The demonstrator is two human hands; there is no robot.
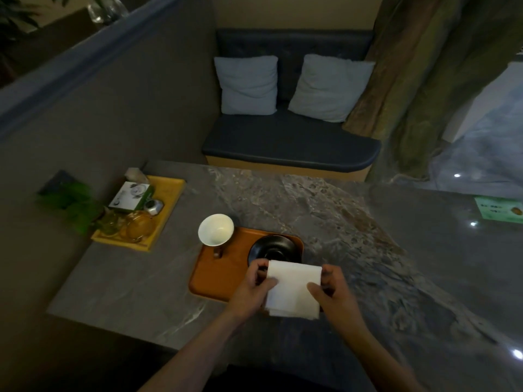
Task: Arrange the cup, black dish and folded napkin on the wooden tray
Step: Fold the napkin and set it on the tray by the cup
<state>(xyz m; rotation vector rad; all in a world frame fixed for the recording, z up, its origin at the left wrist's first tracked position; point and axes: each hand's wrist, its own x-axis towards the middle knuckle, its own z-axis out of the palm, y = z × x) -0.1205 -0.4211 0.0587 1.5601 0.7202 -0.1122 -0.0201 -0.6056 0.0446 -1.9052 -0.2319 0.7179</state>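
Observation:
A brown wooden tray (220,274) lies on the marble table in front of me. A white cup (215,229) stands at the tray's far left corner, overhanging its edge. The black dish (273,248) rests at the tray's far right. I hold a folded white napkin (293,290) over the tray's near right part, below the dish. My left hand (254,288) pinches the napkin's left edge and my right hand (329,290) grips its right edge. The tray's near right corner is hidden under the napkin and hands.
A yellow tray (167,215) at the table's far left holds a small box, a metal pot and glassware, beside a green plant (70,205). A green card (501,212) lies at the right edge. A dark bench with two cushions stands behind the table.

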